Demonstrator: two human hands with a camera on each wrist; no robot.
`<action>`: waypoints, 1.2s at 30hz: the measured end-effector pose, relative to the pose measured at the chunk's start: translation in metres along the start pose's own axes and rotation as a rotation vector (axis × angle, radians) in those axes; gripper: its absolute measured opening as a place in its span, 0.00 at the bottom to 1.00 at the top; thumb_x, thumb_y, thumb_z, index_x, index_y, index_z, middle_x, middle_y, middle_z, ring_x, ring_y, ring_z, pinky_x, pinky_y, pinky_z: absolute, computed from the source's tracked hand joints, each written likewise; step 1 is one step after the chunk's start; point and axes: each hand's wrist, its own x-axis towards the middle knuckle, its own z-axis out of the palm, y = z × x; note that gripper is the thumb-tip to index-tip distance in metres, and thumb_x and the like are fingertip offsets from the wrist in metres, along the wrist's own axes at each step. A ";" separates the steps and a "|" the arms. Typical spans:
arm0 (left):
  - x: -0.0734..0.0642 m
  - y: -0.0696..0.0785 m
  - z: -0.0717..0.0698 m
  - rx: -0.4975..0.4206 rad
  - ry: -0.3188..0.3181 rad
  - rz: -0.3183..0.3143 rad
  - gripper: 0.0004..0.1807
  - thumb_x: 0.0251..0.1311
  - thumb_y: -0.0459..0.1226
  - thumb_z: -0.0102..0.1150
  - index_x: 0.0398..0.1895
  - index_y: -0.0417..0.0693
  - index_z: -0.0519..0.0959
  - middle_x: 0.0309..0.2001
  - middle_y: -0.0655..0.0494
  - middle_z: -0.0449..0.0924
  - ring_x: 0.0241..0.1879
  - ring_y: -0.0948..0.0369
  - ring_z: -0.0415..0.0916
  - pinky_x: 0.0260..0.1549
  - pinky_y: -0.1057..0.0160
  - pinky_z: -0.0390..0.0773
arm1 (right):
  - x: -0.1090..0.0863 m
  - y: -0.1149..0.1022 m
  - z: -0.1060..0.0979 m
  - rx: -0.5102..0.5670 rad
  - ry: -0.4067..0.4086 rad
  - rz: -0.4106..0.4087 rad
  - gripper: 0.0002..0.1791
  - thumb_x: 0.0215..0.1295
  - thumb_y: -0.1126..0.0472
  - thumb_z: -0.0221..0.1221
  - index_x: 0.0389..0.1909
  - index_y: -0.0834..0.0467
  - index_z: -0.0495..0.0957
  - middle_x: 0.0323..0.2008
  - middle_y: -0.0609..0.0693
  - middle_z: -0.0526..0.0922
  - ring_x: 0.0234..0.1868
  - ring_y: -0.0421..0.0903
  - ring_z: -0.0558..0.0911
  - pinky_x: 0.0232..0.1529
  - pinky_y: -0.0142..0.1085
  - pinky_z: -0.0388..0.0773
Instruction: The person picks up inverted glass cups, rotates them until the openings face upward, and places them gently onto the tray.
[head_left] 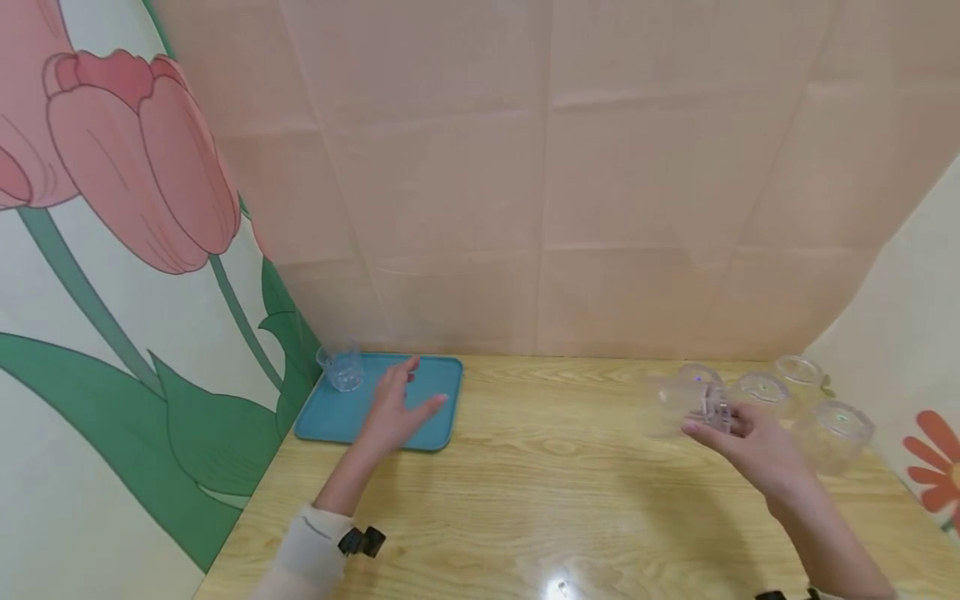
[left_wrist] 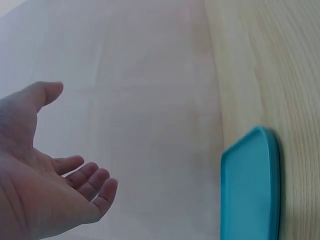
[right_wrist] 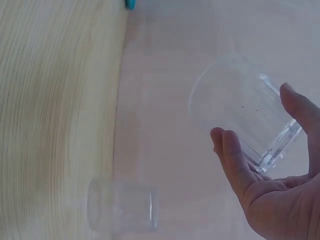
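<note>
My right hand [head_left: 761, 450] grips a clear plastic cup [head_left: 686, 404] near its thick base, with thumb and fingers on opposite sides. The cup lies sideways in the air, its mouth pointing left. In the right wrist view the same cup [right_wrist: 245, 112] shows between thumb and fingertips. My left hand [head_left: 393, 408] hangs over the blue tray [head_left: 427, 421], fingers loosely bent and thumb spread, holding nothing. At the tray's back left corner stands a clear cup with a handle [head_left: 345, 372]. The left wrist view shows the palm of the left hand [left_wrist: 55, 185] with nothing in it.
Several clear cups stand on the right of the wooden table [head_left: 540, 483], among them one cup [head_left: 836, 433] at the front and another cup [head_left: 798, 371] at the back. A pink sheet [head_left: 540, 208] hangs behind the table. A tulip-patterned wall [head_left: 142, 292] borders the left.
</note>
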 end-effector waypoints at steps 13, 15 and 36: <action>-0.010 0.024 0.025 -0.112 -0.059 0.066 0.42 0.63 0.49 0.69 0.75 0.45 0.62 0.71 0.43 0.64 0.68 0.47 0.65 0.64 0.43 0.70 | -0.010 -0.028 0.033 0.292 -0.062 -0.072 0.45 0.76 0.52 0.57 0.77 0.72 0.44 0.73 0.72 0.59 0.74 0.69 0.58 0.68 0.69 0.53; -0.011 0.027 0.028 -0.129 -0.067 0.070 0.42 0.63 0.49 0.68 0.76 0.45 0.62 0.71 0.43 0.64 0.68 0.47 0.65 0.64 0.42 0.70 | -0.011 -0.032 0.037 0.326 -0.065 -0.105 0.44 0.75 0.55 0.58 0.77 0.71 0.44 0.72 0.68 0.63 0.73 0.57 0.66 0.72 0.55 0.59; -0.022 0.066 0.053 -0.290 -0.246 0.160 0.41 0.66 0.50 0.65 0.78 0.52 0.59 0.72 0.55 0.64 0.67 0.54 0.67 0.63 0.47 0.72 | -0.016 -0.064 0.082 0.665 -0.086 -0.297 0.34 0.71 0.68 0.59 0.72 0.73 0.56 0.56 0.43 0.82 0.58 0.38 0.80 0.57 0.25 0.75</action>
